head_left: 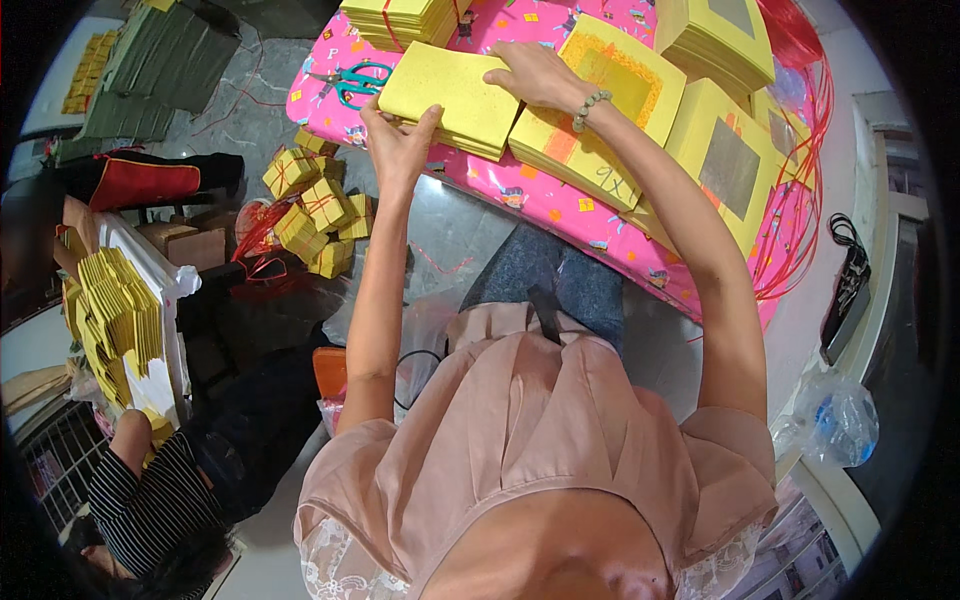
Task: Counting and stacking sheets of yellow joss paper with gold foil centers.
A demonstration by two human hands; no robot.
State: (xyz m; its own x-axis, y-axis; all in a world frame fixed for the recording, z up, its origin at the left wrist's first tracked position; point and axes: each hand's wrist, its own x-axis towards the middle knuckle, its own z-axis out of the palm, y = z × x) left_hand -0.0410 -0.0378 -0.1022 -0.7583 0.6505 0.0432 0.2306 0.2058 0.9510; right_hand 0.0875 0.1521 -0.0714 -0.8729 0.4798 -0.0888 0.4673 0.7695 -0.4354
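A stack of yellow paper [450, 95] lies at the near left edge of a table with a pink patterned cover. My left hand [402, 140] grips its near left corner, thumb against the near edge and fingers along the left side. At the stack's right end, my right hand [535, 75] bends its fingers over the top and far edge. A green bead bracelet [592, 110] circles my right wrist. Teal-handled scissors [355, 82] lie just left of the stack. Close on the right sits another yellow paper stack [600, 150] with a gold and orange square on top.
More yellow paper stacks [715, 150] fill the table's right side, with red string [815, 170] hanging beyond. Small tied yellow bundles [325, 205] are piled on the floor at left. Another person in a striped top [150, 500] is at lower left, near folded yellow paper [120, 320].
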